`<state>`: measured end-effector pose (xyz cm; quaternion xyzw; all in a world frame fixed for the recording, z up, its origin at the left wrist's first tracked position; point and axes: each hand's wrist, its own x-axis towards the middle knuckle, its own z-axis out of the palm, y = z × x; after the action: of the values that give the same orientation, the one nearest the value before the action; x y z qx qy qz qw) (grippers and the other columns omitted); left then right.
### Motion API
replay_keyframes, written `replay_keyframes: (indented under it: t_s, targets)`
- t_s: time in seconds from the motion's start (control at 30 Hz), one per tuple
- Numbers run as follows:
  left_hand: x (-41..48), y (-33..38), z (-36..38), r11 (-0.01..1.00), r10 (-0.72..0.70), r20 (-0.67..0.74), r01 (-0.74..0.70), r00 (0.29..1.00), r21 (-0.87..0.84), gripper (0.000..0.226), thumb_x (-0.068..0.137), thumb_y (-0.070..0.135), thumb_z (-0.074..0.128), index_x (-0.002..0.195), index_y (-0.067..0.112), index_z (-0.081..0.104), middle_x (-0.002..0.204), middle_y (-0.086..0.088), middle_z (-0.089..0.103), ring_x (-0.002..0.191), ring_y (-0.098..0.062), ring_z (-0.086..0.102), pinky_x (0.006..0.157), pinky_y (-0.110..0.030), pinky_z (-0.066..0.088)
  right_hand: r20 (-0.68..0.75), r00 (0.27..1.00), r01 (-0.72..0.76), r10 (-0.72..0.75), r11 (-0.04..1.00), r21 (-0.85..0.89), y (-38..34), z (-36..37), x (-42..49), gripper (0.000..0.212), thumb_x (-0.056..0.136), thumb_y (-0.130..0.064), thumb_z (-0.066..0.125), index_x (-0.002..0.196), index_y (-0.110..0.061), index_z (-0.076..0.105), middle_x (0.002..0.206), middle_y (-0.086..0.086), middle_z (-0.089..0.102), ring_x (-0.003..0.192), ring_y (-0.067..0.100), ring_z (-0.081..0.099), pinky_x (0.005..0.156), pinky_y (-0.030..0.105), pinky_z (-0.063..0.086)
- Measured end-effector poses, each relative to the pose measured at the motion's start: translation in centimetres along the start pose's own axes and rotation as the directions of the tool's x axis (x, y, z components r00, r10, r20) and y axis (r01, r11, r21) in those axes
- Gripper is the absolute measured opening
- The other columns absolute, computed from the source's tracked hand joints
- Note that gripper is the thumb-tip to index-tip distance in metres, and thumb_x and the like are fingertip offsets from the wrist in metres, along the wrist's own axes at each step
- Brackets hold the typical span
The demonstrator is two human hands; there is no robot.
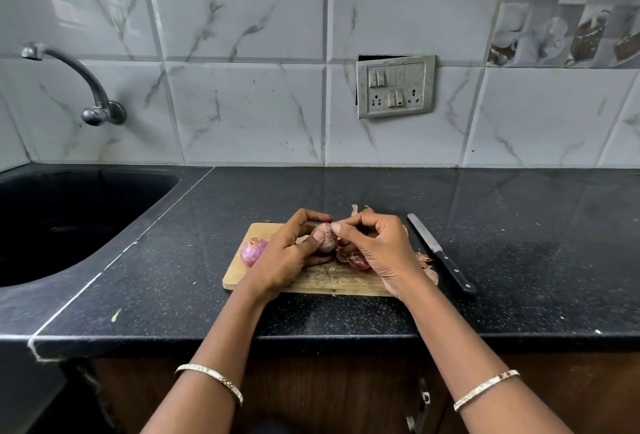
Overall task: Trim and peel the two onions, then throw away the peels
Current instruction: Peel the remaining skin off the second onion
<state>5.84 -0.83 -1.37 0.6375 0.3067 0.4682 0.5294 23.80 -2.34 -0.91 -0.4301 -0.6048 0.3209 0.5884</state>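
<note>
While the left hand [291,253] cups the held onion [325,242] just above the cutting board [311,283], fingers curled round it w/ the thumb on the near side, the right hand [374,246] meets it from the other side. Its thumb & forefinger are pinched together at the onion's top, on the skin. Can't tell if a loose strip sits btwn those tips. The held onion looks pale pink-purple.

Rest of the head view, the only one given: the second onion [252,250], purple w/ a cut end facing up, lies on the board's left part. It is partly hidden behind the left hand, and contact is unclear.

A dark red peel piece [358,260] lies on the board under the right hand. Dry brownish peels [424,257] sit at the board's right edge, w/ more behind the hands.

The knife [440,253] rests on the black speckled counter [519,260] just right of the board, blade toward the wall, black handle nearer, apart from both hands.

At left are a dark sink [166,191] & a wall tap [86,87] above it. A switch plate [396,86] is set in the marble-look tiles. There is one bangle on each forearm: left [211,381], right [485,388].
</note>
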Motion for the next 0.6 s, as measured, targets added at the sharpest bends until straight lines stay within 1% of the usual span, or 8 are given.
replay_keyframes:
  t_s: [0.07,0.13,0.23,0.3,0.33,0.47,0.53,0.6]
  targets:
    - [-0.04,-0.05,-0.08,1.0,0.007,0.001,-0.007,1.0,0.006,0.024,0.103,0.009,0.053,0.126,0.007,0.056,0.122,-0.02,0.063,0.104,-0.026,0.071,0.085,-0.032,0.06,0.031,0.999,-0.02,0.019,0.999,0.026,-0.19,0.05,-0.1,0.021,0.077,-0.033,0.087,0.087,-0.016,0.08,0.084,0.006,0.078,0.081,0.024,0.074,0.077,0.043,0.058]
    - [-0.03,-0.14,-0.18,0.999,0.028,0.003,-0.028,1.0,0.036,0.023,0.102,0.01,0.055,0.125,0.01,0.058,0.123,-0.019,0.064,0.107,-0.029,0.071,0.089,-0.035,0.059,0.038,0.999,-0.029,0.029,0.999,0.021,-0.26,0.06,-0.15,0.024,0.076,-0.036,0.087,0.088,-0.016,0.08,0.084,0.007,0.078,0.079,0.027,0.074,0.072,0.042,0.059]
    - [-0.03,-0.21,-0.12,0.992,0.074,-0.023,-0.071,0.997,0.1,0.022,0.1,0.01,0.059,0.121,0.014,0.06,0.121,-0.013,0.065,0.102,-0.022,0.072,0.089,-0.032,0.058,0.001,1.0,0.021,-0.021,0.999,-0.048,-0.44,0.06,-0.08,0.008,0.082,-0.02,0.082,0.09,-0.019,0.079,0.085,0.0,0.077,0.078,0.019,0.073,0.072,0.037,0.058]
    - [-0.13,-0.2,0.04,0.991,0.096,-0.044,-0.091,0.994,0.098,0.022,0.099,0.009,0.061,0.12,0.016,0.059,0.119,-0.008,0.065,0.096,-0.019,0.073,0.087,-0.031,0.059,-0.019,0.997,0.069,-0.071,0.994,-0.089,-0.49,0.08,-0.12,0.013,0.084,-0.007,0.074,0.089,-0.018,0.079,0.085,-0.003,0.077,0.079,0.015,0.072,0.073,0.036,0.059]
    - [-0.2,-0.17,0.11,0.989,0.112,-0.05,-0.106,0.992,0.101,0.023,0.098,0.008,0.063,0.119,0.016,0.058,0.119,-0.006,0.065,0.093,-0.019,0.074,0.085,-0.03,0.059,-0.031,0.996,0.083,-0.087,0.991,-0.108,-0.51,0.09,-0.17,0.014,0.084,-0.005,0.072,0.086,-0.017,0.078,0.082,-0.004,0.076,0.075,0.011,0.07,0.07,0.032,0.057]
    - [-0.41,0.0,0.12,0.978,0.162,-0.057,-0.152,0.985,0.145,0.033,0.094,0.005,0.068,0.122,0.011,0.051,0.123,-0.009,0.061,0.088,-0.021,0.075,0.077,-0.025,0.058,-0.026,0.994,0.099,-0.104,0.983,-0.154,-0.49,0.22,-0.35,0.008,0.083,-0.015,0.08,0.076,-0.013,0.075,0.069,-0.004,0.072,0.064,0.006,0.065,0.062,0.025,0.051]
    - [-0.43,0.13,0.19,0.969,0.182,-0.06,-0.169,0.981,0.18,0.034,0.092,0.002,0.069,0.119,0.012,0.05,0.123,-0.008,0.059,0.088,-0.018,0.075,0.077,-0.022,0.058,-0.01,0.994,0.109,-0.112,0.979,-0.173,-0.58,0.29,-0.36,0.013,0.08,-0.02,0.085,0.078,-0.011,0.076,0.069,-0.003,0.072,0.063,0.003,0.064,0.059,0.018,0.048]
    - [-0.43,0.22,0.29,0.964,0.196,-0.058,-0.182,0.979,0.194,0.035,0.091,0.0,0.07,0.114,0.017,0.05,0.121,-0.005,0.058,0.088,-0.016,0.075,0.078,-0.02,0.057,-0.003,0.993,0.116,-0.118,0.98,-0.16,-0.49,0.31,-0.27,0.014,0.078,-0.02,0.087,0.08,-0.01,0.076,0.071,-0.001,0.073,0.063,0.003,0.064,0.058,0.016,0.047]
